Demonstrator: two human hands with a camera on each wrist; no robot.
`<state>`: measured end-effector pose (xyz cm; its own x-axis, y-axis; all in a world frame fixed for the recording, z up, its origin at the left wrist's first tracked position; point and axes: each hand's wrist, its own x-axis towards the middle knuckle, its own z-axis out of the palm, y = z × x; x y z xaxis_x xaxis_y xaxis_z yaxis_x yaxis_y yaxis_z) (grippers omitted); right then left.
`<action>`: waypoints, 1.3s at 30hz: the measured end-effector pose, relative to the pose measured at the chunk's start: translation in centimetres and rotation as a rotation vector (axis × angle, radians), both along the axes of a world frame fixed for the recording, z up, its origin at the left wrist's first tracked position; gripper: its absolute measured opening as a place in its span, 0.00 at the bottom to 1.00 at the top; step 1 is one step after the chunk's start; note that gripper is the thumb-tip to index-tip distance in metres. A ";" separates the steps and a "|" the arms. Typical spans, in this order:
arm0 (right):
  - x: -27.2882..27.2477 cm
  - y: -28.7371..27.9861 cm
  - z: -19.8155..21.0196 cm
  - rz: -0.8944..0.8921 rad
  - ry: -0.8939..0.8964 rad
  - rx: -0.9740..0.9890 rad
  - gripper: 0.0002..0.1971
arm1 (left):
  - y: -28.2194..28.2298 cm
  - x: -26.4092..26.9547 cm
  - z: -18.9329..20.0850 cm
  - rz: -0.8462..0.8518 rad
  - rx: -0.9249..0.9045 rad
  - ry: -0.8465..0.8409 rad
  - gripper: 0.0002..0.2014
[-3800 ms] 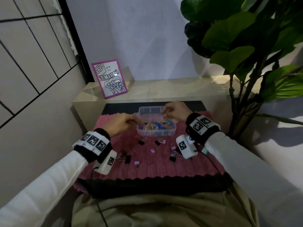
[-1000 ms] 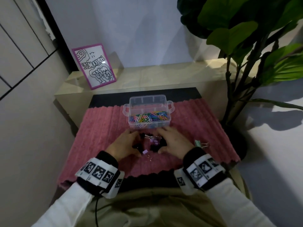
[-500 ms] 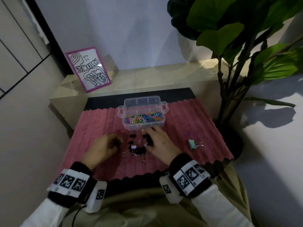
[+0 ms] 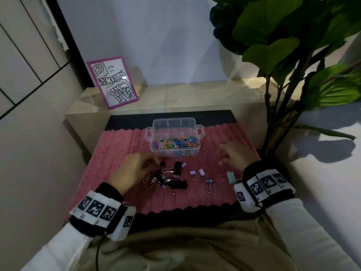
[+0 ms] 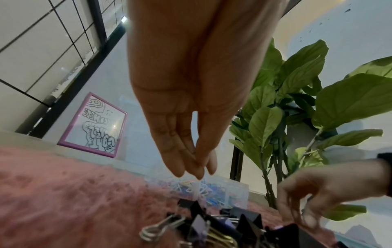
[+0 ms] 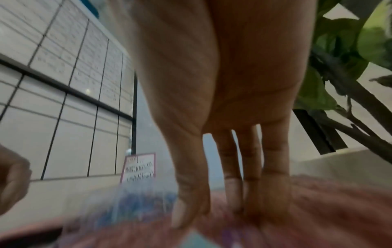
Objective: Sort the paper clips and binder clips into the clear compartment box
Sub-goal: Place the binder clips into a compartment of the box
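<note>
White long sleeves [image 4: 58, 249] end in black wristbands [image 4: 93, 218] ringed with white tags bearing black square markers [image 4: 261, 184] — a thin black cable [image 4: 97, 251] trails at lower left — olive-khaki trousers [image 4: 185, 249] below

Both forearms reach forward in white sleeves with marker-patterned wristbands, the left hand [image 4: 134, 169] palm down with its fingers [image 5: 191, 161] drawn together, empty, the right hand [image 4: 235, 154] blurred, fingers loosely spread, holding nothing.

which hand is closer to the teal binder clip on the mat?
Right. The right hand hovers just beyond the teal binder clip, whose right end its wrist band hides. The left hand is across the mat, at the black clip pile.
</note>
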<state>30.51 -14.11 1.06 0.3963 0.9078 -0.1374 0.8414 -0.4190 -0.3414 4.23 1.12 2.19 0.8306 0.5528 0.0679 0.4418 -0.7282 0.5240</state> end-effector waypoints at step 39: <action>-3.1 5.3 4.5 0.374 0.101 0.244 0.07 | 4.0 -2.5 5.8 0.171 -0.192 -0.229 0.14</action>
<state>27.42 -8.77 5.59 0.0308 0.9966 0.0766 0.8768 0.0099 -0.4808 1.74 5.14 7.99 0.7002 0.7032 0.1230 0.4042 -0.5326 0.7436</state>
